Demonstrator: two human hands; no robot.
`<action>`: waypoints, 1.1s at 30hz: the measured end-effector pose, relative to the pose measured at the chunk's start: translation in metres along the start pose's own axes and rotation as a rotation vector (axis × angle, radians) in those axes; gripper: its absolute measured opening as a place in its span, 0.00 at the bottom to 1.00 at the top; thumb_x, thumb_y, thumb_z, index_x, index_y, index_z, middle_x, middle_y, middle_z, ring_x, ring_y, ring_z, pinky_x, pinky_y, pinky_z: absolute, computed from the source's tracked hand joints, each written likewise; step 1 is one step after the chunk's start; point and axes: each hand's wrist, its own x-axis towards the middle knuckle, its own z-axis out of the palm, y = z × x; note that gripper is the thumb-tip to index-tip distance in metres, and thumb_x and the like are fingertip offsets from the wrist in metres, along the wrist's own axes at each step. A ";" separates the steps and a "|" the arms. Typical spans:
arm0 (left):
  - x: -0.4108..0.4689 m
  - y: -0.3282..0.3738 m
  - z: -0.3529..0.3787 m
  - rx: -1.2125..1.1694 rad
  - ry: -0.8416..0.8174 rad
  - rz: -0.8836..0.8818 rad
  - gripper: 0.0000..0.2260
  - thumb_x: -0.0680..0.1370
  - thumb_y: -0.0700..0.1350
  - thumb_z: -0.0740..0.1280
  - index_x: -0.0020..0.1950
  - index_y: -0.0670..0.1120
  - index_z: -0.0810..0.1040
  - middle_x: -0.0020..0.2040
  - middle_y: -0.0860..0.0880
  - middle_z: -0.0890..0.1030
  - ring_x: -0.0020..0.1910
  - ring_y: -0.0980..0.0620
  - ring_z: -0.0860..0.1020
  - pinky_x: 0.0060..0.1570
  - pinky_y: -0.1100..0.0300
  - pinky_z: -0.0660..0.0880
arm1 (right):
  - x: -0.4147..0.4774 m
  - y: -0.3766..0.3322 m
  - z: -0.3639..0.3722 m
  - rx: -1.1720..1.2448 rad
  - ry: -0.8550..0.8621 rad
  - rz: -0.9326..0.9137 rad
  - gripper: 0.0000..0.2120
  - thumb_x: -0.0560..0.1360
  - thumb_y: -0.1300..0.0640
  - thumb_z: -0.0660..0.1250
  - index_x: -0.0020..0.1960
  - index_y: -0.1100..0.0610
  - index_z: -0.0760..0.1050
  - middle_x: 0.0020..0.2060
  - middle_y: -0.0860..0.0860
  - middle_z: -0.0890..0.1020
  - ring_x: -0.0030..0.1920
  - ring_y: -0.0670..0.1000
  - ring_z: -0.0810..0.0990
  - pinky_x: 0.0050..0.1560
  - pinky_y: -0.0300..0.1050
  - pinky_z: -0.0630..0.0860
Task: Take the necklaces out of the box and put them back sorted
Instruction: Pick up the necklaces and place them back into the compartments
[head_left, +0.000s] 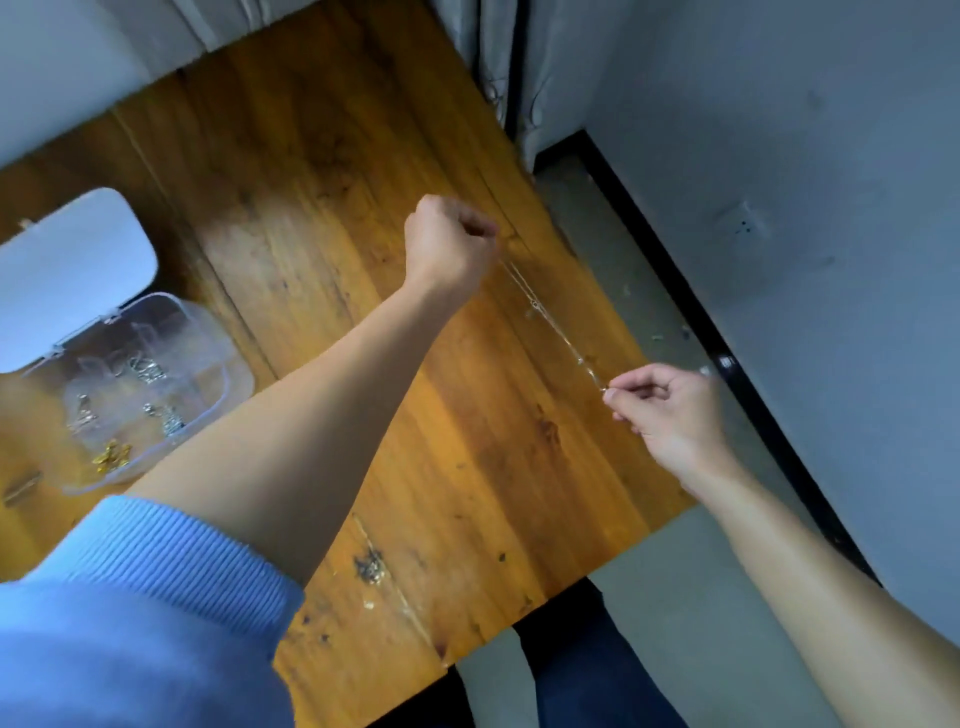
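A thin silver necklace (550, 319) is stretched taut between my two hands above the right part of the wooden table (322, 218). My left hand (449, 241) pinches its far end with the fingers closed. My right hand (670, 402) pinches the near end between thumb and forefinger. At the left stands a clear plastic box (218, 364) with its white lid (67, 270) swung open behind it. Inside lie several pieces of silver jewellery (148, 371) and a gold piece (111, 457).
The table's right edge runs just beside my right hand, with grey floor (691, 613) and a black skirting strip (675, 265) beyond it. A small dark speck of debris (370, 566) lies on the table near the front edge. My blue sleeve (145, 597) covers the lower left.
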 end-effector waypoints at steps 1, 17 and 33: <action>0.004 0.004 0.009 0.036 0.003 0.018 0.09 0.72 0.33 0.68 0.43 0.43 0.85 0.41 0.46 0.82 0.44 0.48 0.82 0.41 0.59 0.80 | 0.004 0.003 -0.001 -0.050 -0.022 -0.009 0.08 0.69 0.64 0.75 0.37 0.52 0.81 0.31 0.49 0.83 0.32 0.46 0.81 0.35 0.40 0.78; 0.001 -0.012 0.015 0.308 0.096 0.183 0.06 0.74 0.40 0.70 0.50 0.44 0.83 0.51 0.46 0.81 0.47 0.49 0.79 0.44 0.59 0.77 | 0.020 -0.001 -0.008 -0.561 -0.059 -0.298 0.03 0.71 0.52 0.74 0.42 0.50 0.83 0.37 0.44 0.81 0.34 0.47 0.79 0.34 0.46 0.77; -0.116 -0.181 -0.243 0.101 0.463 -0.152 0.03 0.74 0.41 0.70 0.44 0.45 0.83 0.39 0.49 0.82 0.36 0.53 0.78 0.42 0.62 0.74 | -0.022 -0.164 0.228 -0.292 -0.339 -0.397 0.02 0.72 0.55 0.73 0.42 0.53 0.83 0.32 0.44 0.80 0.37 0.51 0.80 0.44 0.47 0.77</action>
